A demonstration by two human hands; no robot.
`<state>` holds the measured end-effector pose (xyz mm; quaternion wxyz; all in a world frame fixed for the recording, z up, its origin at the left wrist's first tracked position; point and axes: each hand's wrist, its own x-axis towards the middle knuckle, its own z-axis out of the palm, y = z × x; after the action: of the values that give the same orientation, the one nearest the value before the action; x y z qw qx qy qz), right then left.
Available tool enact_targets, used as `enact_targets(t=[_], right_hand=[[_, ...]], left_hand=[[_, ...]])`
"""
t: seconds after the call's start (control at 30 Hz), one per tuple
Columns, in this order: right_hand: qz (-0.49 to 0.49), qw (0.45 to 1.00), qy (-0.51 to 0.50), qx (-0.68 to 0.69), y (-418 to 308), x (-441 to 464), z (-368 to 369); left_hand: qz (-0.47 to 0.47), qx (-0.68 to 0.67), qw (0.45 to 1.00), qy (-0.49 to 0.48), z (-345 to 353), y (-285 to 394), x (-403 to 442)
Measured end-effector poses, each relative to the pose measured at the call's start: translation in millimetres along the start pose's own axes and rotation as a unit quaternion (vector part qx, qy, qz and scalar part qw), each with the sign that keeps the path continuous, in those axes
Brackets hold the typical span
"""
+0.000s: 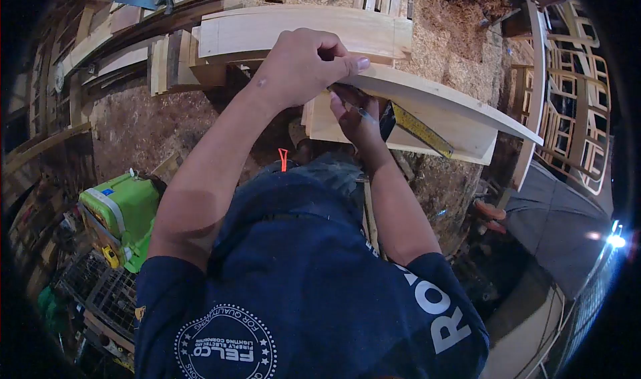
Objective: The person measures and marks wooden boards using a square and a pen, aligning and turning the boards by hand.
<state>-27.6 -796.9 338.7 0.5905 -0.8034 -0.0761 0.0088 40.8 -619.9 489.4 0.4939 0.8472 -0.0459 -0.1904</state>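
Note:
A pale wooden board [461, 102] stands on edge in front of me, its top edge running off to the right. My left hand [304, 68] is closed at the board's left end, with the thumb lying on the top edge; its other fingertips are mostly hidden. Below it, my right hand [360, 120] is closed around the dark handle of a try square. The yellow, worn blade of this try square [422, 132] slants down to the right across another pale board [474, 144]. Shadow hides part of the right fingers.
Behind my hands lies a wide plank [267, 32]. A handsaw [143, 0] rests on lumber at the upper left. A green case [110, 209] stands at lower left, near a yellow tape measure [111, 257]. Wooden frames [577, 98] lean at right, and sawdust covers the ground.

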Motion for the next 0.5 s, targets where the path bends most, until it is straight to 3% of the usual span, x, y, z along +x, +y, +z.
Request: enact_targets(t=[0.17, 0.37, 0.5], right_hand=[[-0.07, 0.993, 0.004, -0.095, -1.1, 1.3, -0.9], [-0.024, 0.999, -0.012, -0.042, -0.4, 3.1, -3.1], [-0.064, 0.995, -0.007, -0.081, -4.4, 4.5, -4.4]], left_hand=[[0.008, -0.001, 1.0, 0.002, 0.3, -2.7, 0.8], [0.003, -0.003, 1.0, 0.007, -0.1, 1.7, -0.8], [0.005, 0.003, 1.0, 0.008, 1.6, -1.1, 0.4]])
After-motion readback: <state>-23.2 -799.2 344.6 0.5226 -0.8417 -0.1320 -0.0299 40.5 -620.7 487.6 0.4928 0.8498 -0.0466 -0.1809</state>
